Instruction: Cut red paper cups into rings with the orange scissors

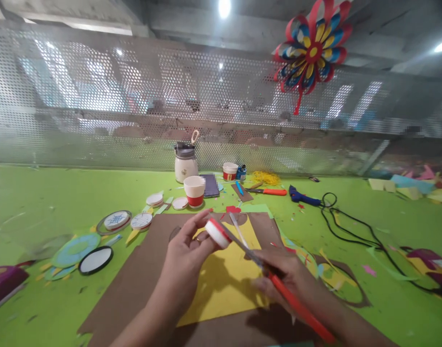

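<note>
My left hand (187, 258) is closed on a short white ring with a red edge (216, 234), which looks like the cut base of a paper cup. Red-handled scissors (300, 308) are in my right hand (289, 270). Their blades are spread apart, and one passes right beside the red edge of the cup piece; I cannot tell whether it touches. Beneath both hands lies yellow paper (221, 289) on a brown cardboard sheet (129, 279). A scrap of red paper (233, 209) rests just beyond the blades.
Behind stand a paper cup (194, 190), a white jug (186, 166) and a small tub (230, 171). A blue glue gun (304, 196) with a black cord lies right of an orange-handled knife (273, 192). Paper discs (116, 220) are at left; a colourful paper flower (314, 52) hangs above.
</note>
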The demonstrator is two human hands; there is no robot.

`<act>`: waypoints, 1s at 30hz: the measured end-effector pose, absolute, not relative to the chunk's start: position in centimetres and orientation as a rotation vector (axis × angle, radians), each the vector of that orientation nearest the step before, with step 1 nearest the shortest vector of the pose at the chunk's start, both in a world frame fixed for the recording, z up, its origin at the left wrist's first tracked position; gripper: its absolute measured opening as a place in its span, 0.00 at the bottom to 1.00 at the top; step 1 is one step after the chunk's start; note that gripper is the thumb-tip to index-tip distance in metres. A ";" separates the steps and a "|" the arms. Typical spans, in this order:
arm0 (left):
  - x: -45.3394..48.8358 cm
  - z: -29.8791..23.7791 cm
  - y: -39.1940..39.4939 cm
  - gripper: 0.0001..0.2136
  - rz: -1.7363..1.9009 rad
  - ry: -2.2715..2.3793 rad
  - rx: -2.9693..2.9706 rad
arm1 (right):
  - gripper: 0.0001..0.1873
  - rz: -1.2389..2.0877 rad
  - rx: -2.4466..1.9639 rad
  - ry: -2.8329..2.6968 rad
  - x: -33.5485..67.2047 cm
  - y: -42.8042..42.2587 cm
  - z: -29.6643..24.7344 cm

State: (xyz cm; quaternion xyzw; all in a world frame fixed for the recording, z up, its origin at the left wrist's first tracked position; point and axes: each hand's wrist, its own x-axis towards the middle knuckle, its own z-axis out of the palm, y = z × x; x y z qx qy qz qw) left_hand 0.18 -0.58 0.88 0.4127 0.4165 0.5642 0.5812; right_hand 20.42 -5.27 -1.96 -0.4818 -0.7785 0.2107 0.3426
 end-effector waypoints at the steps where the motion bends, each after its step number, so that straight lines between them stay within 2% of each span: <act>1: 0.2 0.9 -0.7 0.25 1.294 0.962 0.953 | 0.17 0.540 -1.254 -2.033 20.2 -5.3 -1.9; 13: -0.2 0.9 -0.3 0.14 1.155 0.739 0.845 | 0.14 0.433 -1.353 -2.021 19.9 -5.9 -2.6; 25: -0.6 0.0 0.3 0.24 1.211 0.885 0.976 | 0.18 0.564 -1.361 -1.996 21.0 -5.2 -1.6; 30: -0.5 -0.1 0.2 0.26 1.187 0.858 1.002 | 0.26 0.655 -1.471 -1.993 21.0 -5.8 -1.1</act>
